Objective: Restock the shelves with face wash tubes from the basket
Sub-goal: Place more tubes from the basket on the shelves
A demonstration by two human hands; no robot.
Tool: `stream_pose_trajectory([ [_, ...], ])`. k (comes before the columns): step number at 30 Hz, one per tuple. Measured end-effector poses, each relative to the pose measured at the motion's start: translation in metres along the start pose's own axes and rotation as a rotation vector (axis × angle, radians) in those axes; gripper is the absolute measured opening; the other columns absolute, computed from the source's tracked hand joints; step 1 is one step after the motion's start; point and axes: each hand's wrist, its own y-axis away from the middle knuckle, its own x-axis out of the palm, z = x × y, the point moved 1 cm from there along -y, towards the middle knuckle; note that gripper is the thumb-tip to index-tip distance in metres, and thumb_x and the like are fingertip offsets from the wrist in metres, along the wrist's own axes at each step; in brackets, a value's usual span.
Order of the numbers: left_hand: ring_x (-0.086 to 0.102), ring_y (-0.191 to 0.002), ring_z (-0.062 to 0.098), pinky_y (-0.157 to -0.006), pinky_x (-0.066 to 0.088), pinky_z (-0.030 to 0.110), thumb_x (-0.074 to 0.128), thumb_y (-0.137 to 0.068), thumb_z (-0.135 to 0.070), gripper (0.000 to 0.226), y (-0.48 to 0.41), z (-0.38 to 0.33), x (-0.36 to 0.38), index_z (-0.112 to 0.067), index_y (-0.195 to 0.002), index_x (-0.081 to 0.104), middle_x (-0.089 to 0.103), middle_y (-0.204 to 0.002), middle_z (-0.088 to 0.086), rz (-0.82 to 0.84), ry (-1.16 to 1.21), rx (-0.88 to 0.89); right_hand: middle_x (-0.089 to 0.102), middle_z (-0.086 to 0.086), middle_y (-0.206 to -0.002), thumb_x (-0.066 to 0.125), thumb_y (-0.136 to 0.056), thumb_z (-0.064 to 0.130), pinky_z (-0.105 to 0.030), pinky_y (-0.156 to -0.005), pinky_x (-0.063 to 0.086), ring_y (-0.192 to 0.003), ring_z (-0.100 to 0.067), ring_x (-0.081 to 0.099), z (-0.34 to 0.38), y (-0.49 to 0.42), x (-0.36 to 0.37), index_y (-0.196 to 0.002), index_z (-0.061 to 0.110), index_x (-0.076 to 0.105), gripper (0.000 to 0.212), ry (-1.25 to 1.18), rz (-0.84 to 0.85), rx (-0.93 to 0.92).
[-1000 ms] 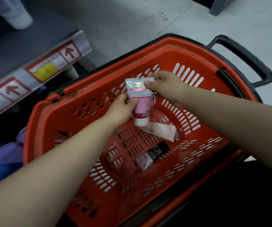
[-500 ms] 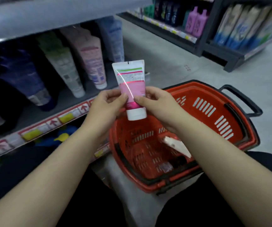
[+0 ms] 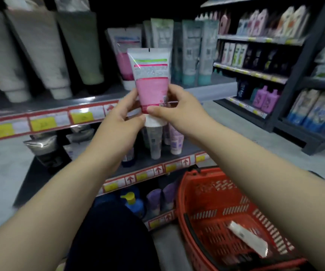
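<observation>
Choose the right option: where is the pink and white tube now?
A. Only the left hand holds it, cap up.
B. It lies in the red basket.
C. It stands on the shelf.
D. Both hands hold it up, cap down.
D: the left hand and the right hand both grip the pink tube near its white cap, which points down.

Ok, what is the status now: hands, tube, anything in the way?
Left hand and right hand both grip the pink face wash tube, cap down. Held before the upper shelf. A shelved pink tube stands behind it.
</observation>
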Motion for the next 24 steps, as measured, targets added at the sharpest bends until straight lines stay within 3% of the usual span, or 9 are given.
stream_pose_trajectory([
  [2, 0.054, -0.114, 0.001, -0.111, 0.035, 0.036, 0.048, -0.083, -0.002, 0.064, -0.013, -0.010, -0.012, -0.034, -0.139, 0.044, 0.055, -0.134, -0.016, -0.019, -0.042, 0.044, 0.066, 0.000, -0.104, 0.078, -0.075, 0.015, -0.016, -0.081, 0.049, -0.091, -0.008, 0.061, 0.014, -0.018, 0.009, -0.117, 0.011, 0.059, 0.046, 0.047, -0.013, -0.040],
  [4, 0.055, -0.105, -0.007, -0.103, 0.037, 0.020, 0.042, -0.089, 0.007, 0.066, -0.029, -0.016, -0.022, -0.028, -0.144, 0.037, 0.051, -0.138, -0.014, -0.024, -0.102, 0.078, 0.065, -0.002, -0.107, 0.078, -0.075, 0.014, -0.022, -0.086, 0.049, -0.095, -0.013, 0.060, 0.023, -0.035, 0.018, -0.116, 0.010, 0.058, 0.046, 0.074, -0.060, -0.060],
  [7, 0.047, -0.127, 0.000, -0.083, 0.037, 0.007, 0.037, -0.090, 0.011, 0.069, -0.050, -0.020, -0.033, -0.024, -0.149, 0.027, 0.046, -0.144, -0.010, 0.000, -0.175, 0.062, 0.063, -0.005, -0.113, 0.076, -0.076, 0.012, -0.023, -0.085, 0.045, -0.098, -0.015, 0.058, 0.028, -0.059, 0.028, -0.118, 0.010, 0.055, 0.047, 0.120, -0.113, -0.074],
  [9, 0.050, -0.124, 0.000, -0.072, 0.035, 0.004, 0.036, -0.090, 0.011, 0.072, -0.060, -0.018, -0.038, -0.026, -0.150, 0.024, 0.046, -0.143, -0.010, 0.009, -0.200, 0.039, 0.063, -0.005, -0.116, 0.076, -0.077, 0.012, -0.025, -0.085, 0.046, -0.102, -0.017, 0.059, 0.027, -0.071, 0.034, -0.119, 0.010, 0.054, 0.048, 0.152, -0.126, -0.079],
  [11, 0.053, -0.114, -0.003, -0.065, 0.039, 0.005, 0.037, -0.089, 0.011, 0.073, -0.068, -0.016, -0.043, -0.028, -0.150, 0.023, 0.047, -0.141, -0.011, 0.013, -0.211, 0.022, 0.063, -0.006, -0.116, 0.075, -0.077, 0.012, -0.028, -0.086, 0.048, -0.104, -0.019, 0.059, 0.024, -0.081, 0.038, -0.119, 0.009, 0.053, 0.048, 0.192, -0.133, -0.067],
  [14, 0.050, -0.106, 0.007, -0.083, 0.038, 0.024, 0.042, -0.082, 0.001, 0.076, -0.078, -0.012, -0.048, -0.041, -0.144, 0.031, 0.054, -0.122, -0.012, 0.016, -0.243, -0.002, 0.062, -0.007, -0.115, 0.074, -0.078, 0.011, -0.028, -0.085, 0.047, -0.104, -0.021, 0.059, 0.021, -0.092, 0.044, -0.119, 0.009, 0.051, 0.047, 0.209, -0.128, -0.052],
  [17, 0.049, -0.100, 0.014, -0.087, 0.038, 0.036, 0.043, -0.069, -0.011, 0.076, -0.090, -0.008, -0.053, -0.052, -0.133, 0.041, 0.055, -0.109, -0.006, -0.007, -0.259, -0.023, 0.062, -0.007, -0.112, 0.072, -0.080, 0.013, -0.029, -0.083, 0.047, -0.101, -0.022, 0.059, 0.019, -0.102, 0.047, -0.118, 0.009, 0.051, 0.044, 0.250, -0.127, -0.025],
  [22, 0.050, -0.097, 0.015, -0.084, 0.038, 0.034, 0.042, -0.066, -0.011, 0.066, -0.098, -0.005, -0.053, -0.053, -0.114, 0.054, 0.062, -0.116, 0.010, -0.002, -0.271, -0.042, 0.062, -0.009, -0.111, 0.073, -0.079, 0.015, -0.032, -0.082, 0.048, -0.100, -0.025, 0.059, 0.012, -0.112, 0.050, -0.115, 0.007, 0.051, 0.043, 0.334, -0.113, 0.028],
  [24, 0.052, -0.098, 0.015, -0.086, 0.039, 0.033, 0.042, -0.067, -0.012, 0.067, -0.096, -0.004, -0.053, -0.051, -0.120, 0.052, 0.064, -0.117, 0.009, 0.001, -0.291, -0.053, 0.062, -0.010, -0.112, 0.072, -0.081, 0.015, -0.032, -0.082, 0.047, -0.101, -0.026, 0.059, 0.009, -0.112, 0.051, -0.116, 0.007, 0.051, 0.042, 0.347, -0.105, 0.036],
])
